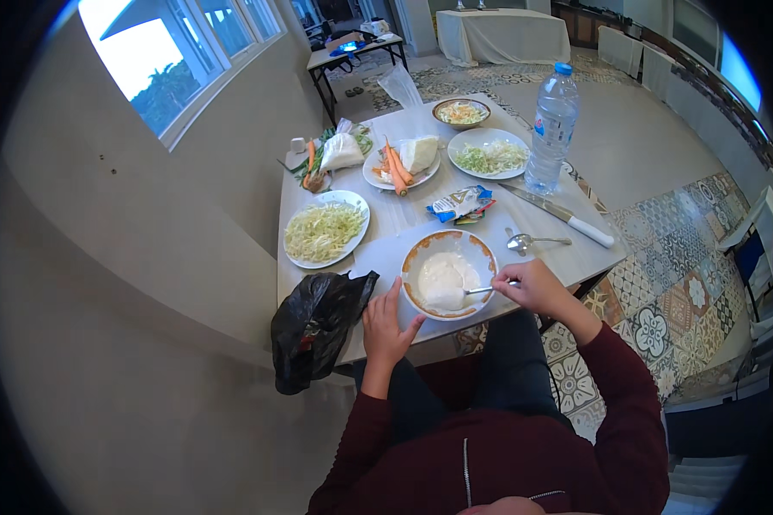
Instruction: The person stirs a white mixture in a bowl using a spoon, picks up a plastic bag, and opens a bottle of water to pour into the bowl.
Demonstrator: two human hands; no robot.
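A patterned bowl [410,268] with an orange-brown rim stands at the near edge of the table, with a creamy white mixture [442,273] inside. My right hand [531,287] is closed around the metal handle of a spoon [479,290]. The spoon's head is down in the mixture and coated white, so its shape is hidden. Against the bowl's left side rests my left hand [386,330], fingers stretched and thumb apart. Right of the bowl lies another spoon [537,242]. Blue-and-white sachets [461,204] lie just beyond the bowl.
A black plastic bag [313,330] hangs over the near-left table edge. Around stand a plate of shredded cabbage [325,230], a plate with carrots [395,167], a plate of green shreds [489,156], a filled bowl [461,112], a knife [558,213] and a tall water bottle [553,129].
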